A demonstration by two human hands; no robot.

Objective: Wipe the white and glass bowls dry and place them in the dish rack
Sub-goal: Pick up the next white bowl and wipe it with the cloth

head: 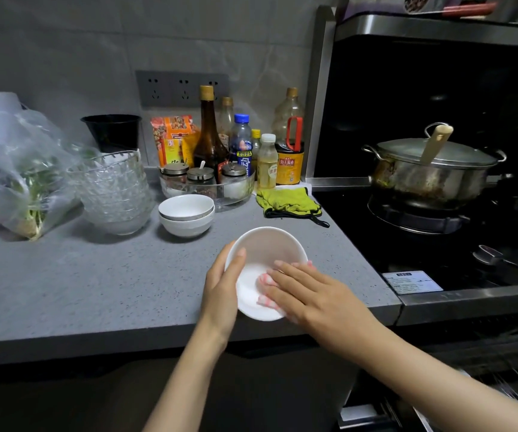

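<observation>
Grey speckled countertop (95, 291) lies under the tilted, glossy round white ceramic bowl (264, 244), gripped at its rim by the left hand (223, 285) while the right hand (307, 294) presses a pink-and-white cloth (265, 280) inside with flat fingers (285, 268). Hard pressing could lever it from that one-sided grip. Stacked white bowls (186, 213) and stacked clear glass bowls (114, 194) wait behind.

I get one view only, the wide head camera: it looks forward and down over the surface (95, 285), close above the left hand (220, 288) and right hand (307, 291), taking in the wall (64, 42) and stove (423, 244).
</observation>
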